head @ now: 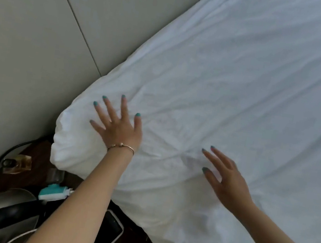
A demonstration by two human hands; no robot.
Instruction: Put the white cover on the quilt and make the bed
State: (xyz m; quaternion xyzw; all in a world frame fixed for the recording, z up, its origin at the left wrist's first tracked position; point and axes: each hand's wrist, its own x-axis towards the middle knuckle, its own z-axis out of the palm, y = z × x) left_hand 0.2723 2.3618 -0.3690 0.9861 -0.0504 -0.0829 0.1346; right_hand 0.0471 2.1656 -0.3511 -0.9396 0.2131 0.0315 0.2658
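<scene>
We note left hand (pixel 117 127) flat, fingers spread, pressing the covered quilt (pixel 232 103) at its corner by the headboard (pixel 42 39); right hand (pixel 225 179) open, nearer mid-bed, grasping nothing.

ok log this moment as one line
phase: smoothing | left hand: flat on white quilt cover corner | right hand: open, fingers spread over cover | wrinkles remain

A: Lighting? 
B: Soft, even daylight, source can't tell. White quilt (pixel 233 95) bright, no blown glare. 
A: Shadows? 
B: Faint one under right hand (pixel 228 180), on the quilt. Dim below the quilt's corner, table (pixel 30 155) dark. 
A: Sharpness? 
B: Slightly soft overall; bedside clutter blurred. Wide-angle bends the quilt's edge.
</scene>
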